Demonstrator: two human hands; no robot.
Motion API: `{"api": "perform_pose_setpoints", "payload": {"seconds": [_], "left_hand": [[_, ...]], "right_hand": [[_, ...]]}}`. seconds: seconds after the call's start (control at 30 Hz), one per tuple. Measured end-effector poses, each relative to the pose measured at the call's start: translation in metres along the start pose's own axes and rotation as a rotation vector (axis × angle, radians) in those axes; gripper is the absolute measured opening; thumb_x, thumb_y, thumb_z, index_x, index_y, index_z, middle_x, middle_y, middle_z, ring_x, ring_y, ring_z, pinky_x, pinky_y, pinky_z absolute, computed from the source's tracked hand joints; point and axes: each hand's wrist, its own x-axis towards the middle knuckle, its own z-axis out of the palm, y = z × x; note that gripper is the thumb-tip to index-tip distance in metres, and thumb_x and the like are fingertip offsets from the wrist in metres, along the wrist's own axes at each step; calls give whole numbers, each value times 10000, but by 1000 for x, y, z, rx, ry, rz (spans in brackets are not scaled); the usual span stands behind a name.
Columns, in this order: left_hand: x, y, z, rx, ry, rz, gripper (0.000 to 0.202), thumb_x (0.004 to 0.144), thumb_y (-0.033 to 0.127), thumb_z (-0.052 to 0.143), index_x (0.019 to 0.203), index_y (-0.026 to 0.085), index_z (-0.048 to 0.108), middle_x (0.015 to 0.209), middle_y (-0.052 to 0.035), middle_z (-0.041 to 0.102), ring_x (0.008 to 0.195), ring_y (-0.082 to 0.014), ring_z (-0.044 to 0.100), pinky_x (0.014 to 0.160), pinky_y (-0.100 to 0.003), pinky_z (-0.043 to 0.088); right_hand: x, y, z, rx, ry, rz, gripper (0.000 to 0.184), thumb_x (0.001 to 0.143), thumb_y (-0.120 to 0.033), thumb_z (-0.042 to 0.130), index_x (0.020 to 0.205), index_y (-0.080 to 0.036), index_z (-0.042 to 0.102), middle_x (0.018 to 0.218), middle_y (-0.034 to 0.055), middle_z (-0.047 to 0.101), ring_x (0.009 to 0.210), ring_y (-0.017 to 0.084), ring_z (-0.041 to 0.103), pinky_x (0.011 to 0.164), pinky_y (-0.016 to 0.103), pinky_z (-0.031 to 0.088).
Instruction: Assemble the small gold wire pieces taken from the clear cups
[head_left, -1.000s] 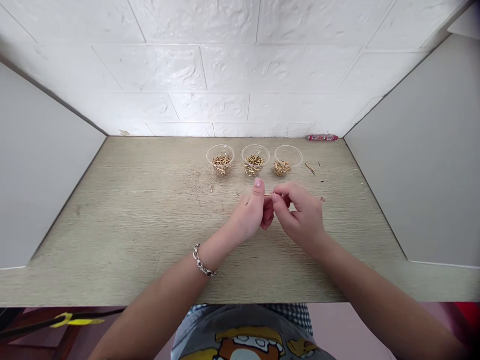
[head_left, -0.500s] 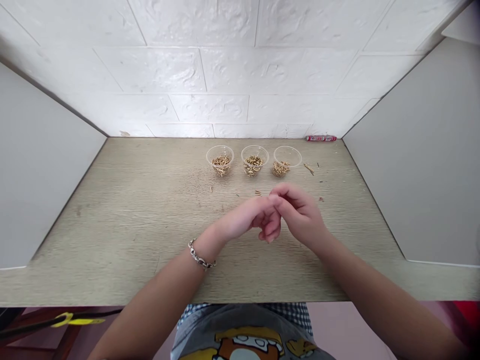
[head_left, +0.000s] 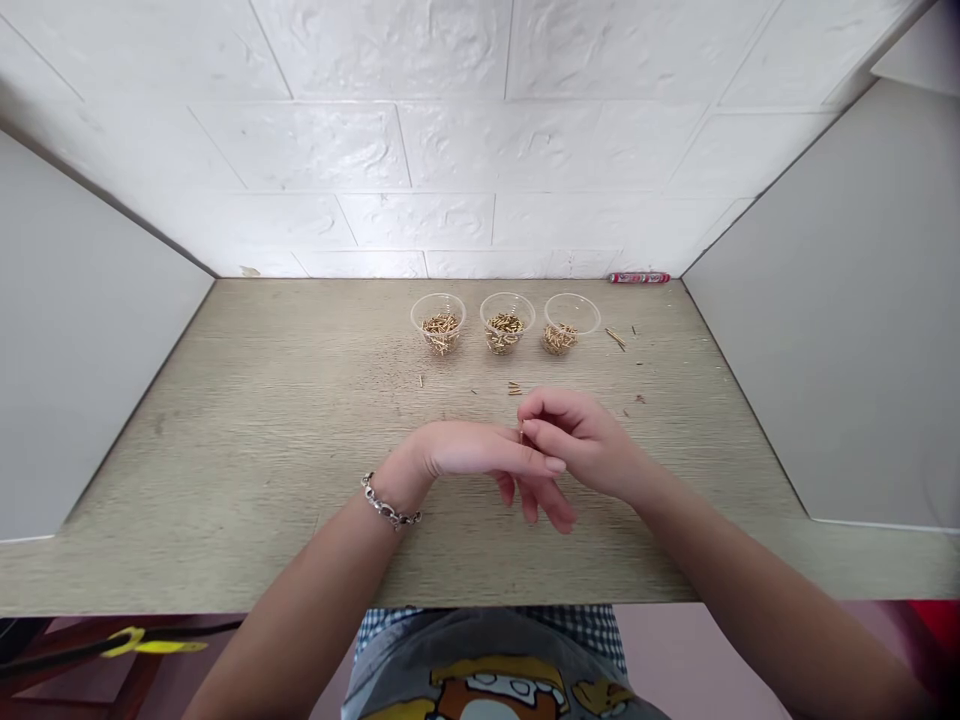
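My left hand (head_left: 487,462) hangs over the middle of the wooden table (head_left: 262,450), palm down, fingers stretched out and drooping to the right. A silver chain bracelet (head_left: 384,508) circles its wrist. My right hand (head_left: 581,440) sits just behind it, fingers curled, thumb and forefinger pinched on a tiny gold pin (head_left: 520,431) against the back of my left hand. Three clear plastic cups stand in a row at the back: left cup (head_left: 438,322), middle cup (head_left: 507,321), right cup (head_left: 571,323), each holding small gold pins.
Loose gold pins (head_left: 514,388) lie scattered on the table before the cups and to their right (head_left: 617,338). A red and white tube (head_left: 638,278) lies against the white brick wall. Grey side panels (head_left: 840,330) close in the table on both sides.
Both hands have drawn back toward me from the cups. My left hand has turned palm down and its fingers have spread out. My right hand stays pinched.
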Motion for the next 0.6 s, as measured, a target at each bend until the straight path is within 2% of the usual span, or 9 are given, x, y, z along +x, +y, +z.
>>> {"api": "perform_pose_setpoints", "payload": {"seconds": [0.13,0.33,0.6], "left_hand": [[1,6,3,74,-3,-106,487,876,394,275,1058,133,643,1127,-86,640,773,-121,575,600,-238,353],[4,5,5,77,78,-176,445,838,253,264,954,168,686,997,-42,690,712,-105,556,544,-229,316],[6,7,6,-66,415,-134,333,816,192,321,744,119,637,797,-48,667,647,-89,566,598,-214,428]], "right_hand": [[0,-1,1,47,-64,49,111,796,-135,427,707,-192,460,589,-48,581,530,102,597,470,208,420],[2,1,-5,-104,-53,19,108,799,-171,463,706,-188,516,606,-39,575,534,83,536,465,195,383],[5,0,-18,-291,5,-8,142,822,-250,508,752,-175,605,678,-6,603,618,99,532,554,226,420]]}}
